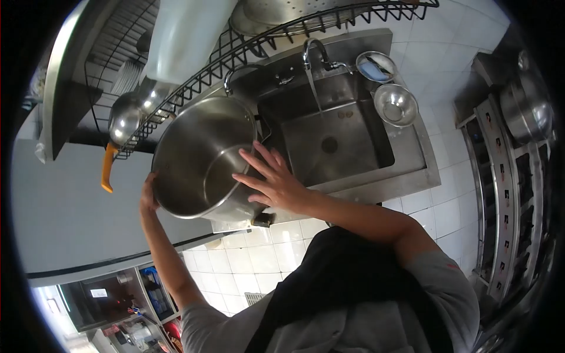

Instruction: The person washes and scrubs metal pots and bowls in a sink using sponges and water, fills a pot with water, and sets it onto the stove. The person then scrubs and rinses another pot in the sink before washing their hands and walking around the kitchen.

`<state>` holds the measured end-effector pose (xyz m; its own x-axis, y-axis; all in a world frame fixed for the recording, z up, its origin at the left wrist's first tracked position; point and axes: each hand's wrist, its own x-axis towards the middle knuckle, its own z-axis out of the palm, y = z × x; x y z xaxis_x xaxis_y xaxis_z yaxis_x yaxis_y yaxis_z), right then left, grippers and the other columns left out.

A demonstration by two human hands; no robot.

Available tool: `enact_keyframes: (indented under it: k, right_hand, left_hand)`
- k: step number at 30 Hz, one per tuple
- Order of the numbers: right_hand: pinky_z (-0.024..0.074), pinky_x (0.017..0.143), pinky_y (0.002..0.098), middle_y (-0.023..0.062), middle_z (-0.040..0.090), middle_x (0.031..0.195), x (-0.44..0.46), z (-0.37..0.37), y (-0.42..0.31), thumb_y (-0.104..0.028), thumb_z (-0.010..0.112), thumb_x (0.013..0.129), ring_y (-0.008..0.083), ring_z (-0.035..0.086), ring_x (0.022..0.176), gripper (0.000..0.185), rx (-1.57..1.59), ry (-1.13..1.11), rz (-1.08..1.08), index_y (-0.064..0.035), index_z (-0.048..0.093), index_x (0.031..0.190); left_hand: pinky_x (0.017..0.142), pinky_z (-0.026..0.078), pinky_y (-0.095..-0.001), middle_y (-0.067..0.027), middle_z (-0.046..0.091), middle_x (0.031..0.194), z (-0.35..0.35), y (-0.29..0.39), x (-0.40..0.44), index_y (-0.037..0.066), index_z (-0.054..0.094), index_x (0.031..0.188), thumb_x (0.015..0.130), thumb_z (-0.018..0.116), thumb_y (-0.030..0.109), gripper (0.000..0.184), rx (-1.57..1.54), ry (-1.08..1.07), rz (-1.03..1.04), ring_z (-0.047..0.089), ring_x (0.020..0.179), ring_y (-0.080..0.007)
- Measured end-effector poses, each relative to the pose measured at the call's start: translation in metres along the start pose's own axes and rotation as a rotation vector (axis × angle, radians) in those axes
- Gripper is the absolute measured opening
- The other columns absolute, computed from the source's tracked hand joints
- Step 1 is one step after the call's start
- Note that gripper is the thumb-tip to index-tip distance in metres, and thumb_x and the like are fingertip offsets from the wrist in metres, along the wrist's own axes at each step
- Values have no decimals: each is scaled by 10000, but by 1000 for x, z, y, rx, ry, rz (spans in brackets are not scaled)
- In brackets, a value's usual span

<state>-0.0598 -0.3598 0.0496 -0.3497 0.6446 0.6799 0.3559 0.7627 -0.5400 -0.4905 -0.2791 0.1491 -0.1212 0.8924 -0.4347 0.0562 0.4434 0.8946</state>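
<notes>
A large steel stockpot [176,141] is tilted beside the sink, its wide mouth facing me. My left hand [148,193] grips its rim on the left, the thumb over the edge and the other fingers hidden behind the wall. Over the pot's right side is my right hand [273,182], fingers spread; whether they touch the metal I cannot tell. Water runs from the curved faucet [315,50] into the steel sink [353,144], right of the pot. A dark block-like item [262,220] sits at the counter edge below my right hand.
Two metal bowls, one plain [395,106] and one holding a blue item [376,66], stand at the sink's right corner. A black wire rack [282,29] overhangs the back, with an orange-handled ladle [107,167] at its left. A stove [500,194] lies far right.
</notes>
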Motion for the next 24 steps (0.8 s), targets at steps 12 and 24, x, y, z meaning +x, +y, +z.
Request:
enact_keyframes:
  k: [12, 24]
  right_hand:
    - [384, 907, 475, 43, 529, 962, 40, 18, 22, -150, 748, 719, 226, 506, 1038, 234, 181, 199, -39, -90, 623, 907]
    - [426, 983, 391, 23, 568, 1115, 41, 9, 58, -60, 725, 728, 241, 476, 1180, 252, 73, 139, -130, -83, 663, 971]
  left_hand:
    - [835, 531, -346, -152, 638, 1043, 30, 61, 26, -44, 545, 1158, 882, 502, 308, 449, 114, -14, -10, 639, 905, -257]
    - [825, 499, -296, -114, 630, 1086, 11, -38, 97, -4, 566, 1158, 890, 539, 325, 426, -147, 139, 201, 613, 962, -232]
